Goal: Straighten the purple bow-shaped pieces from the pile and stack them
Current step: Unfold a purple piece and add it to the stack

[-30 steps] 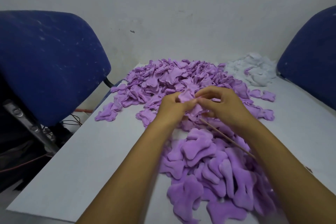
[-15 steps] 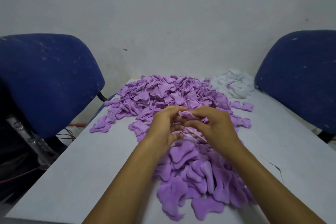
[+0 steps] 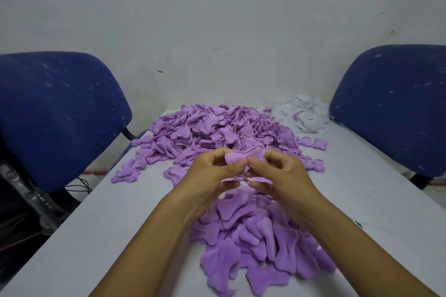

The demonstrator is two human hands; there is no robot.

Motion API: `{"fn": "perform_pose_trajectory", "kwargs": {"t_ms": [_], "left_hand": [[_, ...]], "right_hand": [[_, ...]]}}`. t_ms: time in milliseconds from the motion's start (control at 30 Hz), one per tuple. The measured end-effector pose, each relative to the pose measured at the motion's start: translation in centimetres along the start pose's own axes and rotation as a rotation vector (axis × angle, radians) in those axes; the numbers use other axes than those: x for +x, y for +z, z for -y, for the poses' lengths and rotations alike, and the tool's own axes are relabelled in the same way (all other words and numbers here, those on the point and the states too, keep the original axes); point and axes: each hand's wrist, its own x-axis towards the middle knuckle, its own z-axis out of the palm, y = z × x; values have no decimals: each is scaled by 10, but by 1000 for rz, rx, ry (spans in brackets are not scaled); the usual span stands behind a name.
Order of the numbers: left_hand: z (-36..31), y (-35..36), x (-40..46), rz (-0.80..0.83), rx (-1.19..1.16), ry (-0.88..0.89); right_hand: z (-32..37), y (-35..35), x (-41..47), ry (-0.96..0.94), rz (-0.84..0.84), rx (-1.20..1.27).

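Observation:
A large pile of purple bow-shaped fabric pieces (image 3: 217, 128) covers the far middle of the grey table (image 3: 115, 224). A second spread of flattened purple pieces (image 3: 253, 236) lies near me, under my wrists. Between the two, above the table, both hands hold one purple piece (image 3: 243, 154). My left hand (image 3: 212, 173) pinches its left side with thumb and fingers. My right hand (image 3: 280, 173) pinches its right side and also holds a thin wooden stick (image 3: 248, 179), whose tip shows between the hands.
A heap of white fabric scraps (image 3: 304, 113) sits at the table's far right. Blue chair backs stand on the left (image 3: 55, 116) and the right (image 3: 395, 108). A white wall is behind. Cables lie on the floor at the left (image 3: 79, 185).
The camera tilted up, so the hands sit lower in view. The purple piece has come up between the thumbs, and the stick now shows only its tip.

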Motion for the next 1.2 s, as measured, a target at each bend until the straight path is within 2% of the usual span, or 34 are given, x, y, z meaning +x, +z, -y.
{"fn": "perform_pose_trajectory", "kwargs": {"t_ms": [200,300,433,500,633,700,767,933,1033,1100,1200], "left_hand": [[-6,7,1,-97,24,48],[-15,13,4,-115,26,75],[-25,21,9,-159,13,142],[-24,24,8,-158,9,159],[-17,23,6,-151,-1,181],[-15,22,5,-162,14,185],[-15,19,4,-162,40,207],[-21,9,-1,-257,128,287],[-24,5,-4,-292,90,298],[-24,0,-4,-248,85,309],[-21,-1,-10,-20,104,293]], "right_hand": [[6,5,-4,148,59,59],[11,11,-6,258,139,293],[16,12,-6,256,358,590],[19,16,-4,200,308,584],[21,23,-1,88,8,522],[19,23,-3,85,-76,546],[23,25,-8,112,-12,553],[34,28,-18,374,439,475],[40,23,-19,307,604,379],[41,18,-20,228,572,310],[32,9,-18,145,327,228]]}}
